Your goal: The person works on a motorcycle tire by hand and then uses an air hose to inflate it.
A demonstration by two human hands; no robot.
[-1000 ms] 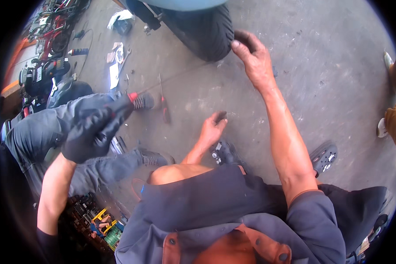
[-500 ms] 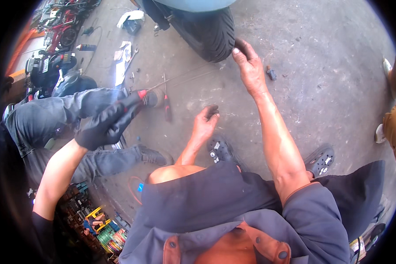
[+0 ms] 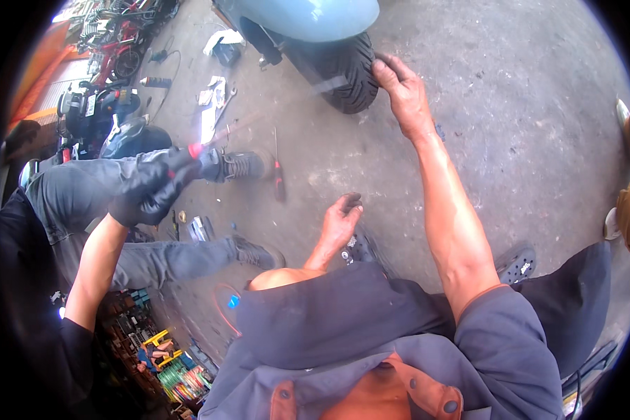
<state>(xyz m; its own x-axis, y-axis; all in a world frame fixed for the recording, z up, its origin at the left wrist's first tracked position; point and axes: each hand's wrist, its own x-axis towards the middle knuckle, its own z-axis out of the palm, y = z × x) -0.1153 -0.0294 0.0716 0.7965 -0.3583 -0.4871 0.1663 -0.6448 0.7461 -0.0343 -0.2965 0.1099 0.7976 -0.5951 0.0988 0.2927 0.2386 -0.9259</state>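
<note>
At the top centre stands a black treaded tyre (image 3: 357,87) under a light blue-grey fender (image 3: 308,17). My right hand (image 3: 407,94) is on the tyre's right edge, thumb in front and fingers curled round behind. Nearer to me, my left hand (image 3: 341,220) hangs in front of my body, fingers loosely bent and apart from the thumb, nothing in it. On the left a co-worker's black-gloved hand (image 3: 147,199) grips a screwdriver-like tool with a red handle (image 3: 194,150); its long thin shaft points toward the tyre and is blurred. A pale streak crosses the tread.
On the concrete floor lie a red-and-black screwdriver (image 3: 279,182), a wrench (image 3: 226,101), white papers (image 3: 208,122) and a spray can (image 3: 155,82). The co-worker's jeans-clad legs (image 3: 175,262) stretch in from the left. Parked motorcycles (image 3: 94,105) stand behind. Another person's shoe (image 3: 612,224) shows at far right.
My right hand has slid upward along the tyre's edge. The co-worker's gloved hand and tool have pulled back leftward, away from the tyre. The whole view has shifted slightly.
</note>
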